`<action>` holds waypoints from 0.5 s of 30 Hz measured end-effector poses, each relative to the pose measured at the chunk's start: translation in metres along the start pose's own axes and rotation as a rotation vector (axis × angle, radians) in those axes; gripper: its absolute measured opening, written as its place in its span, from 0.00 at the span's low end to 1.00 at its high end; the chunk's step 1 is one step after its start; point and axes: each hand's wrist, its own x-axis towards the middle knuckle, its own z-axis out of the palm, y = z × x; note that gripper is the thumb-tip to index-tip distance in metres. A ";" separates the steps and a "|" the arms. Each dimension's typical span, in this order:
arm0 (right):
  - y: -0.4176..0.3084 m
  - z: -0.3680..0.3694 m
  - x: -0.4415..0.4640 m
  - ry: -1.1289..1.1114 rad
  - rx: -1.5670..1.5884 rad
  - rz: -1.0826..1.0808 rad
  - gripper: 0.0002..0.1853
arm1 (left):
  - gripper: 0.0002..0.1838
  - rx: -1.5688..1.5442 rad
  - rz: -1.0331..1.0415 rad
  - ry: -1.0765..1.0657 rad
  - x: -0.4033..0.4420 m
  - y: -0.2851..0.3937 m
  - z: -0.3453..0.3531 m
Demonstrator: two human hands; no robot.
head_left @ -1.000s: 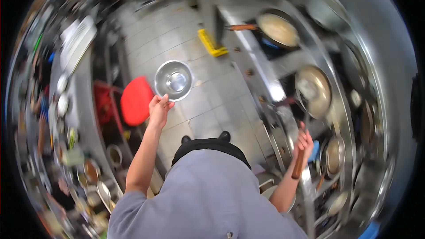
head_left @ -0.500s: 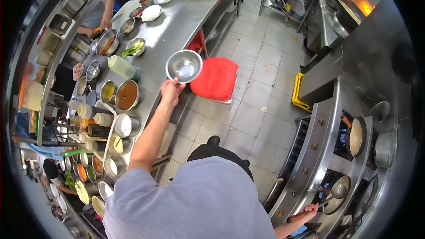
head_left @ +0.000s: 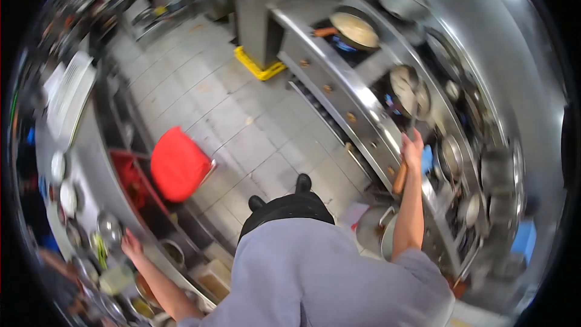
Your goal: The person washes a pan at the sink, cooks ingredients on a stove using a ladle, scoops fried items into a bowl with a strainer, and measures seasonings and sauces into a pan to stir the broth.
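At the lower left, my left hand (head_left: 131, 244) is closed on the rim of a small steel bowl (head_left: 110, 227), over the edge of the steel counter. My right hand (head_left: 413, 148) grips a ladle with a wooden handle (head_left: 400, 178). Its metal head lies over a frying pan (head_left: 401, 83) on the nearer burner, where a blue flame shows; blur hides whether ladle and pan touch. Farther along the stove, a second frying pan (head_left: 354, 29) with an orange-brown handle holds something pale.
A red-covered stool (head_left: 179, 165) stands on the tiled floor beside the counter. Squeeze bottle (head_left: 117, 280), bowls and a white basket (head_left: 71, 100) line the counter. A yellow crate-like base (head_left: 259, 63) sits at the stove's end. Pots and pans crowd the right side. A person's arm shows lower left.
My view has swung right toward the stove, so the counter now lies at the left edge. Both hands keep hold of the bowl and the ladle.
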 end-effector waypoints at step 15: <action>-0.008 -0.039 0.006 -0.066 -0.371 0.150 0.29 | 0.10 0.582 -0.263 -0.292 -0.128 -0.135 0.017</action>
